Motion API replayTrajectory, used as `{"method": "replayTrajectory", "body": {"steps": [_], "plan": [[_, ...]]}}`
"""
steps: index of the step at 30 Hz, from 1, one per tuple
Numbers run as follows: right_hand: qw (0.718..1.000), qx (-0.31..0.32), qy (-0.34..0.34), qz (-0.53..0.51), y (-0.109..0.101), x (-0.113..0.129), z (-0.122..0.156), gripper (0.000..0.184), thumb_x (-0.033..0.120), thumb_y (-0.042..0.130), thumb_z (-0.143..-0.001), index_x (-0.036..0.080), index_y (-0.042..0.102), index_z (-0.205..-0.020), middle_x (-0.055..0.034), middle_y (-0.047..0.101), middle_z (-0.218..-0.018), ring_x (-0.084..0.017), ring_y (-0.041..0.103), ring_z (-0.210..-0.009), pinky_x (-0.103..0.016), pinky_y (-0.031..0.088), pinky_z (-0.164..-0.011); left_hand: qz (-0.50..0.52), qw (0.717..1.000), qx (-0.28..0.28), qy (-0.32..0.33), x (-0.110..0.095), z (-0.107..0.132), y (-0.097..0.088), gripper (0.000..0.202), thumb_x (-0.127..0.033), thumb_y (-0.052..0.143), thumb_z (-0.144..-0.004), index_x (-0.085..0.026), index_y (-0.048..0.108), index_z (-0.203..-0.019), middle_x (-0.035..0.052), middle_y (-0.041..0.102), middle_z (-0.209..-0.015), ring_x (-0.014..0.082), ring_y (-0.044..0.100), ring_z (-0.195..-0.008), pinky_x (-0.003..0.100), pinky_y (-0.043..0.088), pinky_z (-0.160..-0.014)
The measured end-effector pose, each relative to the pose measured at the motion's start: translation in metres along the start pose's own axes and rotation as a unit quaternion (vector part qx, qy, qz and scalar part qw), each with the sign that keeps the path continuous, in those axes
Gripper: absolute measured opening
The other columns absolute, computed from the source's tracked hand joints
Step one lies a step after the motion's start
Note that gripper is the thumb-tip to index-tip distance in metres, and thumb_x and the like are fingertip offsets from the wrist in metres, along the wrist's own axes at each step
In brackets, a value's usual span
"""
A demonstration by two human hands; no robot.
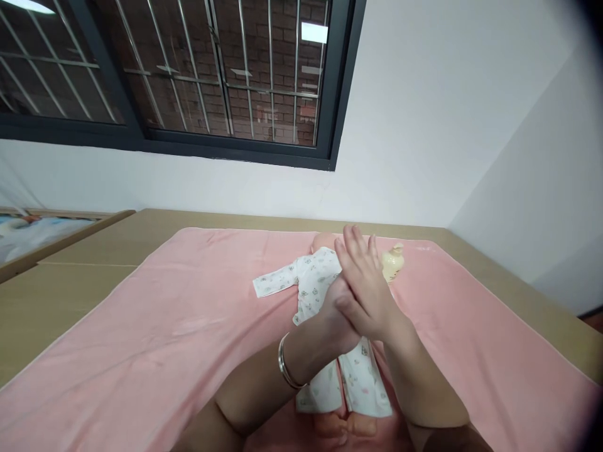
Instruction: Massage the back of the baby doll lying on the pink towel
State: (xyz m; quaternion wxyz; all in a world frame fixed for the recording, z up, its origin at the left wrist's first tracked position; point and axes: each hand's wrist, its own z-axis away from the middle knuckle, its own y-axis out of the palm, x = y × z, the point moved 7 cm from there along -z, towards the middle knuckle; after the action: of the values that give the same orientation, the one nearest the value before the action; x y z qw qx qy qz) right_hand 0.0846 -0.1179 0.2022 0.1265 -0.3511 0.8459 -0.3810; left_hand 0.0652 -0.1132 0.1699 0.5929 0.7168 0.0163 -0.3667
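Observation:
My two hands are pressed against each other above a baby doll. The fingers of my right hand (365,289) are stretched out and lie over my left hand (338,317), whose fingers are mostly hidden. Below them the baby doll (346,424) lies on its back, feet towards me, dressed in a white printed top (313,282) and white printed trousers (365,376). One sleeve spreads out to the left. My hands cover its middle and part of its head. Just beyond my right hand stands a pale yellow bottle (392,262).
A pink blanket (226,314) covers most of the wooden surface (108,242). White walls (409,125) rise behind and to the right. A dark-framed window (226,141) with metal bars is at the back left. White and blue material (42,235) lies beyond the left ledge.

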Motion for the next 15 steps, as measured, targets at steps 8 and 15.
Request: {"method": "replayTrajectory", "body": {"steps": [8, 15], "plan": [[0.999, 0.014, 0.026, 0.030, 0.026, -0.010, -0.008, 0.066, 0.054, 0.015, -0.102, 0.027, -0.006, -0.158, -0.0058, 0.009, -0.166, -0.033, -0.001, -0.153, -0.071, 0.000, -0.117, 0.033, 0.999, 0.018, -0.038, -0.048, 0.002, -0.005, 0.058, -0.053, 0.023, -0.100, -0.023, 0.046, -0.144, 0.0088, 0.050, -0.148, 0.0255, 0.044, -0.140, 0.046, 0.029, -0.121], [0.994, 0.055, -0.090, -0.014, 0.044, 0.043, -0.004, 0.077, 0.065, 0.023, -0.098, 0.017, 0.015, -0.158, -0.0110, 0.034, -0.158, -0.032, 0.009, -0.152, -0.067, -0.004, -0.119, -0.006, 0.997, -0.061, 0.054, -0.117, 0.005, -0.044, 0.059, -0.055, 0.021, -0.100, -0.025, 0.042, -0.146, 0.0127, 0.043, -0.153, 0.0242, 0.036, -0.145, 0.049, 0.028, -0.119]]}}
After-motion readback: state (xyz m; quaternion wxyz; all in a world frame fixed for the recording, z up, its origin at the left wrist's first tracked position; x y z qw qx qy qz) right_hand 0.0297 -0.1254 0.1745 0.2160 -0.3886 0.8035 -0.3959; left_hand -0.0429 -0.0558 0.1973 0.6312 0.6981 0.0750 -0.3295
